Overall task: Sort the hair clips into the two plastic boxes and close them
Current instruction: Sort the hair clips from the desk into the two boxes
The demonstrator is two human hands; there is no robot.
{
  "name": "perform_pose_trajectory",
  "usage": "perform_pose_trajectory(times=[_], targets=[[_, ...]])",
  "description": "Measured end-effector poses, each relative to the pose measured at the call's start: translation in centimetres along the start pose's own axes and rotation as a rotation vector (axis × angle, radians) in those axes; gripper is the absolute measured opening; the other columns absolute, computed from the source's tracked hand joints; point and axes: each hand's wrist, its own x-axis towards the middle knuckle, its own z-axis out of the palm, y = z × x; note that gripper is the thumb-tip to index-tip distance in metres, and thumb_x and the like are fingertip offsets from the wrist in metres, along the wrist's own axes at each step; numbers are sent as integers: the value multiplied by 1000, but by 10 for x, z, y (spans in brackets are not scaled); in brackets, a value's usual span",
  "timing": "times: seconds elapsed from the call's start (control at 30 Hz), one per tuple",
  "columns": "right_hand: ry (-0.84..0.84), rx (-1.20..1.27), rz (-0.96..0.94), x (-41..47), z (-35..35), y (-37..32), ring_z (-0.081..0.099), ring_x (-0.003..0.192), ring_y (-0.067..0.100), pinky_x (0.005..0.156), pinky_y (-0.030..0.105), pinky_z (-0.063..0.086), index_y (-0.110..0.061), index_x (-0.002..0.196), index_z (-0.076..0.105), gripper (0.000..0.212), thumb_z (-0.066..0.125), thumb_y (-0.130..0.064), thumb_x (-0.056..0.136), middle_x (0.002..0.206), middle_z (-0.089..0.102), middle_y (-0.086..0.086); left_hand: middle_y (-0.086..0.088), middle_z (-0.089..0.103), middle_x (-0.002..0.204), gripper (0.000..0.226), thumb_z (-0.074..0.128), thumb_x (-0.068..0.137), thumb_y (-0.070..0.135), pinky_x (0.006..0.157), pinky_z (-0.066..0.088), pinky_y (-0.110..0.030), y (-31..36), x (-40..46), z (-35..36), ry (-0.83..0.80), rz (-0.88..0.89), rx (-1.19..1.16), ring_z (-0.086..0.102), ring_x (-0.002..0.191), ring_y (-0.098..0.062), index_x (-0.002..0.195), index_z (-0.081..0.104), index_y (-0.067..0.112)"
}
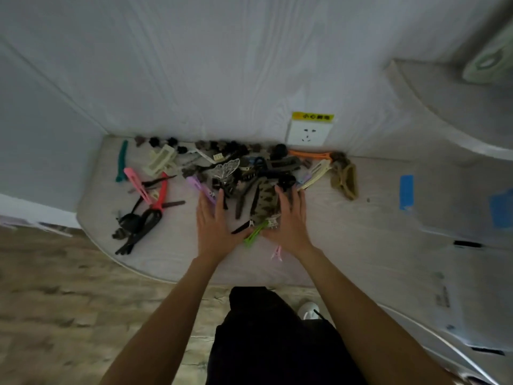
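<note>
Hair clips (249,184) between flat hands (215,223)

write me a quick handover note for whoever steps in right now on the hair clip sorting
Left hand: open, flat on the table beside the hair clips, holding nothing.
Right hand: open, fingers resting on the near side of the heap, gripping nothing.
Clips: loose on the table, heaped by the wall, with strays such as a teal clip at far left and a small pink clip near the front edge.
Boxes: none in view.
Done: nothing sorted.
Left: find both boxes, sort all clips, close the lids.
</note>
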Motion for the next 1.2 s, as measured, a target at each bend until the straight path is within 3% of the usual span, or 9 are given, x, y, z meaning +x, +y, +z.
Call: perform_pose_trajectory(times=[0.13,0.27,0.37,0.47,0.57,0.7,0.9,1.03,1.2], targets=[[41,-86,49,15,1,-9,-3,142,39,114,54,7,-23,147,10,112,78,-49,63,154,5,22,-24,16,152,104,51,65,77,109,26,-53,-5,10,-15,7,70,-66,19,139,-39,146,21,19],[-32,-133,42,6,-14,-7,-8,143,31,116,52,1,-25,147,-2,117,78,-46,64,155,-6,14,-14,24,150,88,51,62,70,105,28,-51,-1,2,-31,-36,53,-77,24,136,-36,138,37,28],[-17,98,53,-6,-44,7,-1,143,25,113,40,8,-23,146,17,95,77,-32,73,155,3,11,-9,46,134,63,51,68,57,98,36,-46,9,3,-40,8,128,-119,38,122,-32,121,54,24],[232,134,88,1,-75,27,28,135,34,110,39,22,-17,136,42,59,66,-23,82,144,33,16,-9,58,116,46,61,79,39,93,44,-39,29,18,-40,-32,268,-189,50,109,-28,117,58,13],[333,-50,179,28,-92,45,36,127,42,106,47,29,-12,136,43,63,56,-27,76,138,38,27,-10,52,125,54,60,85,39,93,44,-36,57,36,-29,-115,362,-57,48,117,-28,131,46,13],[207,-162,370,55,-92,52,31,129,41,104,47,32,-24,142,30,68,63,-27,83,147,24,21,-10,39,135,61,53,89,42,83,53,-39,83,49,-21,-202,299,137,48,118,-27,139,29,19],[309,-205,263,19,-68,41,53,103,31,78,36,47,-11,103,60,18,56,-21,90,132,39,11,-12,28,136,68,60,85,40,78,52,-36,100,55,-27,-278,297,288,56,101,-28,140,27,18],[272,-161,145,-8,-62,42,56,101,27,76,28,42,-13,107,60,21,58,-24,90,133,41,8,-10,32,132,51,65,81,32,83,52,-38,98,60,-39,-318,299,151,60,93,-30,127,45,20],[323,128,182,-24,-73,41,55,106,25,88,29,45,-10,114,60,31,64,-25,86,130,44,12,-5,43,128,47,68,80,33,92,39,-27,92,58,-65,-372,85,-176,52,110,-22,123,53,19]])
